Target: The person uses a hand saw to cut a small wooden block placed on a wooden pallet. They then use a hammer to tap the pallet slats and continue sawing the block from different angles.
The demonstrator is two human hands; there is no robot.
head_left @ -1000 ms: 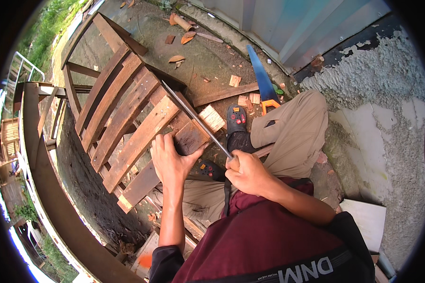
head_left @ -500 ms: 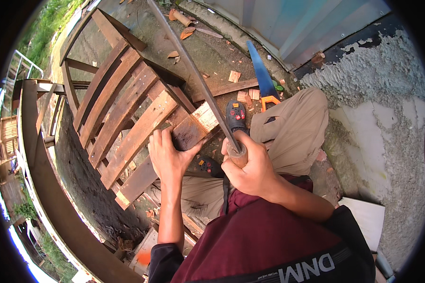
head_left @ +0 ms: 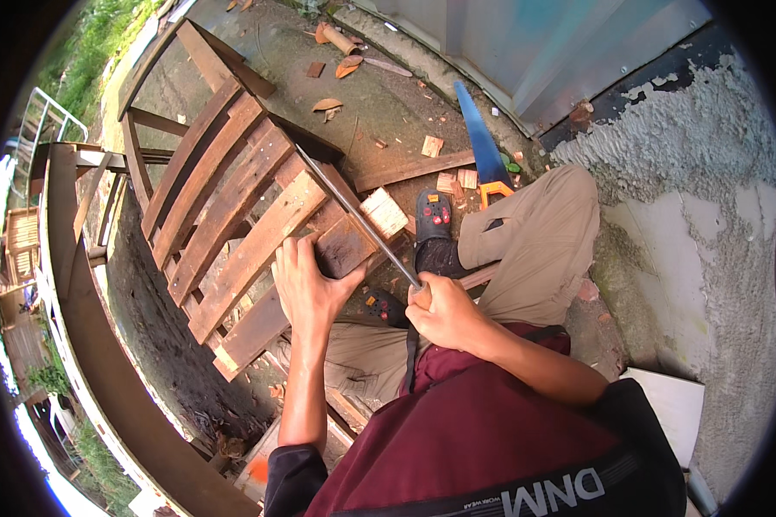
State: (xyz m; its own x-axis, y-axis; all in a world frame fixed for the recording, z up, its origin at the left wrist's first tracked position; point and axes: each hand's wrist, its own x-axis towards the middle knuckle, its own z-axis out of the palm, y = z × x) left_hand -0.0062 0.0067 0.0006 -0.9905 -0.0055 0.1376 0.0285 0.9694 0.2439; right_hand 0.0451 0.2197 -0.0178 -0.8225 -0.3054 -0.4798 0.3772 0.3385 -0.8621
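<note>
A machete (head_left: 353, 209) with a long narrow blade and a wooden handle is in my right hand (head_left: 448, 317), whose fingers are wrapped round the handle. Its blade slants up and left across the end of a slatted wooden frame (head_left: 224, 202), over a dark wooden block (head_left: 344, 246) with a pale, freshly cut face beside it. My left hand (head_left: 306, 280) grips that block, thumb at its near edge and fingers over its left side. Whether the blade touches the wood or hangs just above it, I cannot tell.
A handsaw (head_left: 483, 138) with blue blade and orange handle lies by my right knee. Wood offcuts (head_left: 432, 146), a thin board (head_left: 416, 170) and dry leaves (head_left: 348, 65) lie on the ground. A metal wall (head_left: 552, 52) stands ahead; a rough concrete wall (head_left: 690, 215) is on the right.
The machete has come down from a raised position to lie across the wooden block. My right hand has dropped and tilted with it; my left hand keeps its grip.
</note>
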